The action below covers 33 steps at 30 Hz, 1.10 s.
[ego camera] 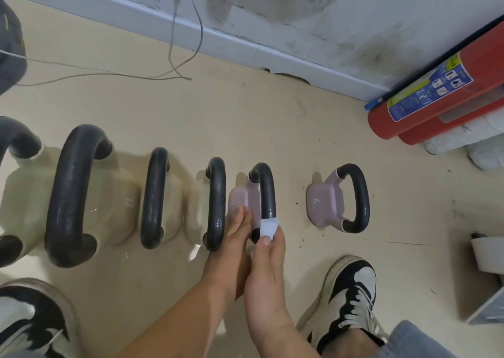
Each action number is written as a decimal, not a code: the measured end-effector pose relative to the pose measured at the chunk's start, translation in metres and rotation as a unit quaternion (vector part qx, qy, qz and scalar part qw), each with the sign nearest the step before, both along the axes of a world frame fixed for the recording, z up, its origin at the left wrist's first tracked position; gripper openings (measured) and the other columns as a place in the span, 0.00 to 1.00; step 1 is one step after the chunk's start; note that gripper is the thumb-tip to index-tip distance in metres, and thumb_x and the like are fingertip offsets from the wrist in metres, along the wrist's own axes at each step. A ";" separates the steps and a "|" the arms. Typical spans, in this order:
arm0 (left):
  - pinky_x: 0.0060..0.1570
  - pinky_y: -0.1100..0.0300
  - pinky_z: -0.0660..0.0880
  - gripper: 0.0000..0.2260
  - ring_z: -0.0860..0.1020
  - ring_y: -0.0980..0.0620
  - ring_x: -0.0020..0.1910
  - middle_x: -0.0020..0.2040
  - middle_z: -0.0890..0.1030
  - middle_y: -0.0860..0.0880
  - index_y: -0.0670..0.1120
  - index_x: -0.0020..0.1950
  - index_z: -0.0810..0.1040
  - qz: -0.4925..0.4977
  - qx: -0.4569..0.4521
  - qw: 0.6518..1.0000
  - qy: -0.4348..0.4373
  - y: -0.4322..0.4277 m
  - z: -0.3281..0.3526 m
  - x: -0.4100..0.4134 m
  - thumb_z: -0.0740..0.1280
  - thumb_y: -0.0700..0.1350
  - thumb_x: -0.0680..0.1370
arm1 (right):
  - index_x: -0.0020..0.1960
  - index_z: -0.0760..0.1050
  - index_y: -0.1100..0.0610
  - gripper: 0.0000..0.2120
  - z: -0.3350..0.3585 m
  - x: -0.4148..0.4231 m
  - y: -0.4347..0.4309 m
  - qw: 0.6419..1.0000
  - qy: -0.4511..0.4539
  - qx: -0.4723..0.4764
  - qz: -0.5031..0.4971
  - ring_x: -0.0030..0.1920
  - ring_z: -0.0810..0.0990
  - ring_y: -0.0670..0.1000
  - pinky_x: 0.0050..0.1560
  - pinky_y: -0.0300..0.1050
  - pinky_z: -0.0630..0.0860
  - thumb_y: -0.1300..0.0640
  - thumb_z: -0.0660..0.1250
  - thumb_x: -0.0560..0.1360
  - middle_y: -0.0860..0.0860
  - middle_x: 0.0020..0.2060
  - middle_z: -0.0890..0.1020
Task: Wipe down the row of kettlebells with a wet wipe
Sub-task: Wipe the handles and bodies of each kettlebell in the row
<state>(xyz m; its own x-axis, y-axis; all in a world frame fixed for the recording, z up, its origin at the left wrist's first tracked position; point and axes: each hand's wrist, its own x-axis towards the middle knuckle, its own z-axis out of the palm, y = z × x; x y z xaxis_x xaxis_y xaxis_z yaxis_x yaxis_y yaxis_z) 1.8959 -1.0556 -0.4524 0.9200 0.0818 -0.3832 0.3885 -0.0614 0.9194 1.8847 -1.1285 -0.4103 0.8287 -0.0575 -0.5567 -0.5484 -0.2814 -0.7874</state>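
Note:
A row of kettlebells with black handles stands on the beige floor. Cream ones (90, 202) fill the left and middle; two small pink ones stand at the right. My right hand (266, 259) pinches a white wet wipe (268, 228) against the near end of the black handle of the nearer pink kettlebell (242, 196). My left hand (236, 237) rests with straight fingers on that kettlebell's pink body. The last pink kettlebell (331, 199) stands apart to the right, untouched.
A red fire extinguisher (436, 84) lies by the wall at the right. Loose white cables (174, 68) trail over the floor at the back. My two black-and-white shoes (349, 289) stand at the front; a white object (488, 251) sits at the right edge.

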 end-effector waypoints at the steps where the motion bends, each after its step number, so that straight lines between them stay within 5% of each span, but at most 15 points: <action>1: 0.60 0.67 0.73 0.13 0.78 0.69 0.60 0.61 0.82 0.65 0.61 0.65 0.80 -0.019 0.048 0.999 -0.002 -0.003 -0.003 0.002 0.66 0.59 0.81 | 0.75 0.67 0.43 0.18 0.001 0.011 0.000 1.000 -0.003 0.004 -0.004 0.58 0.78 0.30 0.55 0.26 0.73 0.46 0.51 0.87 0.43 0.66 0.79; 3: 0.76 0.58 0.60 0.22 0.67 0.58 0.75 0.76 0.70 0.58 0.59 0.75 0.72 -0.097 0.082 0.992 -0.025 -0.004 -0.020 -0.002 0.68 0.53 0.81 | 0.63 0.76 0.52 0.15 0.004 0.043 -0.007 1.000 0.010 0.000 0.002 0.49 0.83 0.39 0.48 0.31 0.75 0.48 0.54 0.87 0.49 0.52 0.84; 5: 0.75 0.66 0.54 0.35 0.54 0.60 0.80 0.81 0.52 0.64 0.60 0.80 0.60 -0.057 0.087 0.994 0.019 -0.008 -0.021 -0.003 0.62 0.33 0.78 | 0.56 0.79 0.59 0.17 0.012 0.079 -0.013 0.998 0.057 0.021 0.012 0.47 0.81 0.53 0.50 0.45 0.76 0.48 0.59 0.83 0.55 0.45 0.83; 6: 0.71 0.68 0.60 0.39 0.57 0.63 0.78 0.81 0.52 0.66 0.62 0.78 0.61 -0.035 0.082 0.996 0.029 -0.008 -0.018 -0.002 0.58 0.28 0.75 | 0.56 0.81 0.61 0.17 0.017 0.093 -0.016 0.995 0.091 0.032 0.014 0.47 0.81 0.55 0.51 0.49 0.76 0.50 0.60 0.81 0.55 0.45 0.84; 9: 0.52 0.66 0.72 0.34 0.71 0.58 0.61 0.73 0.66 0.62 0.64 0.62 0.68 -0.021 0.113 0.993 0.026 -0.009 -0.013 -0.001 0.55 0.27 0.69 | 0.59 0.82 0.61 0.15 0.024 0.109 -0.028 0.990 0.119 -0.005 0.080 0.46 0.85 0.57 0.51 0.52 0.81 0.56 0.59 0.84 0.58 0.47 0.87; 13: 0.70 0.66 0.61 0.44 0.53 0.62 0.80 0.81 0.46 0.67 0.66 0.80 0.52 -0.045 0.118 0.992 0.019 -0.010 -0.020 -0.002 0.57 0.28 0.74 | 0.58 0.83 0.60 0.13 0.019 0.084 -0.054 0.995 0.097 -0.010 0.026 0.57 0.85 0.62 0.63 0.57 0.78 0.58 0.60 0.84 0.60 0.53 0.88; 16: 0.64 0.68 0.63 0.37 0.63 0.57 0.77 0.80 0.59 0.62 0.58 0.79 0.61 -0.028 0.151 0.988 0.033 -0.012 -0.017 -0.007 0.58 0.29 0.75 | 0.60 0.83 0.59 0.14 0.016 0.055 -0.077 0.982 0.135 0.013 -0.132 0.58 0.85 0.64 0.68 0.61 0.76 0.56 0.61 0.83 0.58 0.53 0.88; 18: 0.51 0.65 0.74 0.27 0.79 0.48 0.60 0.65 0.77 0.55 0.54 0.67 0.74 0.034 0.154 0.986 0.061 -0.015 -0.010 -0.016 0.60 0.30 0.75 | 0.61 0.82 0.63 0.18 0.015 0.034 -0.081 0.968 0.194 0.035 -0.157 0.58 0.85 0.65 0.67 0.59 0.75 0.53 0.62 0.81 0.60 0.54 0.87; 21: 0.35 0.69 0.72 0.12 0.78 0.48 0.41 0.43 0.80 0.51 0.51 0.47 0.80 0.104 0.063 0.984 0.134 -0.015 0.001 -0.023 0.62 0.35 0.77 | 0.60 0.81 0.64 0.18 0.015 0.018 -0.071 0.955 0.237 0.091 -0.154 0.54 0.83 0.63 0.61 0.58 0.76 0.55 0.62 0.78 0.61 0.53 0.84; 23: 0.40 0.62 0.74 0.08 0.79 0.47 0.42 0.41 0.81 0.52 0.50 0.41 0.80 0.104 -0.071 0.975 0.183 -0.012 0.009 -0.022 0.64 0.46 0.78 | 0.63 0.81 0.65 0.19 0.015 0.019 -0.066 0.955 0.226 0.112 -0.158 0.55 0.84 0.63 0.59 0.58 0.78 0.58 0.64 0.76 0.60 0.56 0.85; 25: 0.49 0.56 0.78 0.15 0.84 0.50 0.47 0.45 0.86 0.53 0.54 0.48 0.83 0.091 -0.195 0.946 0.241 -0.009 0.025 -0.022 0.62 0.61 0.79 | 0.65 0.81 0.64 0.19 0.019 0.021 -0.061 0.964 0.216 0.106 -0.115 0.60 0.84 0.65 0.58 0.59 0.80 0.60 0.65 0.76 0.62 0.60 0.85; 27: 0.51 0.54 0.79 0.20 0.85 0.53 0.47 0.45 0.87 0.54 0.57 0.50 0.85 0.086 -0.221 0.935 0.263 -0.007 0.036 -0.021 0.62 0.69 0.77 | 0.62 0.82 0.63 0.16 0.025 0.024 -0.057 0.977 0.197 0.059 -0.051 0.60 0.84 0.65 0.60 0.60 0.80 0.61 0.66 0.77 0.62 0.57 0.86; 30: 0.44 0.61 0.79 0.13 0.85 0.55 0.45 0.45 0.87 0.53 0.51 0.49 0.85 0.031 -0.170 0.956 0.238 -0.006 0.051 -0.024 0.70 0.59 0.78 | 0.57 0.83 0.63 0.14 0.033 0.026 -0.059 0.984 0.176 -0.015 -0.027 0.50 0.88 0.60 0.53 0.55 0.83 0.69 0.65 0.75 0.61 0.49 0.88; 33: 0.43 0.63 0.78 0.08 0.83 0.58 0.41 0.44 0.87 0.52 0.47 0.49 0.83 0.008 -0.128 0.969 0.213 0.001 0.060 -0.024 0.65 0.47 0.82 | 0.56 0.84 0.62 0.13 0.036 0.026 -0.066 0.983 0.178 -0.038 -0.023 0.43 0.85 0.59 0.47 0.53 0.82 0.68 0.65 0.75 0.58 0.44 0.88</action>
